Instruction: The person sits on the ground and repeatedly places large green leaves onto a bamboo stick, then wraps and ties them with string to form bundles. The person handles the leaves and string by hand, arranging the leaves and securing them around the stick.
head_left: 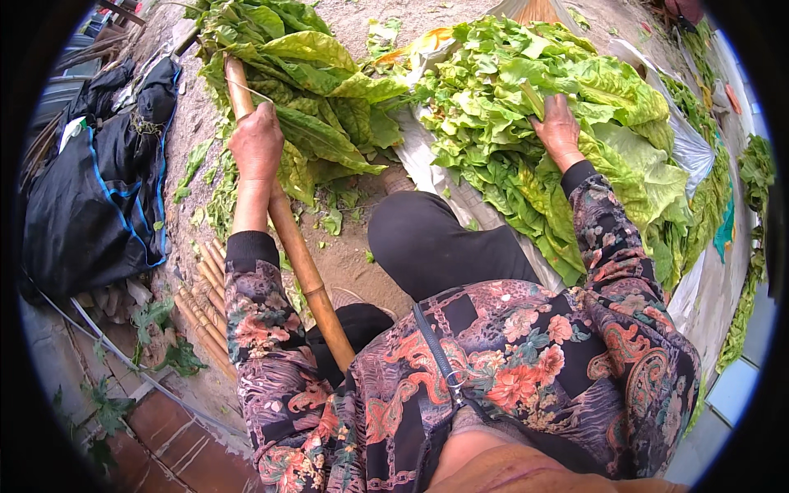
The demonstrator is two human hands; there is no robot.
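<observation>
My left hand [256,144] is closed round a long bamboo pole [306,275], which slants from the upper left down to my lap. A thin pale string [249,90] shows by the pole just above that hand. Large yellow-green leaves [325,99] lie bunched against the pole's upper part, to the right of my left hand. Over a broad heap of similar leaves [493,90] on the right, my right hand [560,131] pinches the pale thick stem of a leaf [532,99]. The tips of its fingers are partly hidden.
A black bag with blue trim [107,189] lies at the left. Several short bamboo sticks [205,300] lie on the ground near my left forearm. White sheeting [427,152] spreads under the right heap. My bent knee [436,242] is between both leaf piles. Leaf scraps litter the soil.
</observation>
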